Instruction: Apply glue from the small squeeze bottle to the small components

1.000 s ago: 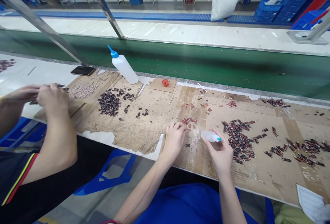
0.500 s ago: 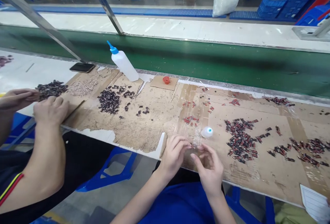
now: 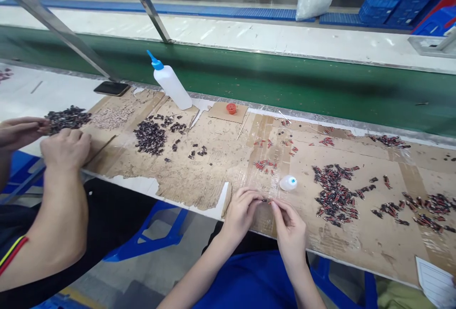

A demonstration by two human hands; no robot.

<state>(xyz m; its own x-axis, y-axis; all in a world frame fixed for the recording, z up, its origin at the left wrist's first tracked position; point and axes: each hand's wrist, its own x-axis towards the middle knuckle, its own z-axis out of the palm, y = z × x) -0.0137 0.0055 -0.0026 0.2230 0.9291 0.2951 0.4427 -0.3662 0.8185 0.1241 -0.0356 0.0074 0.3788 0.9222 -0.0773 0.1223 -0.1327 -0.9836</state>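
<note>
Pinching a small dark part (image 3: 265, 200) between left hand (image 3: 242, 210) and right hand (image 3: 291, 227) fingers (image 3: 276, 204).

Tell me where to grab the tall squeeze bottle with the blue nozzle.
Grip the squeeze bottle round its white middle, coming from the near side: it stands on its base, the body round, the green belt close behind, and the blue nozzle tapers too thin to hold.
</note>
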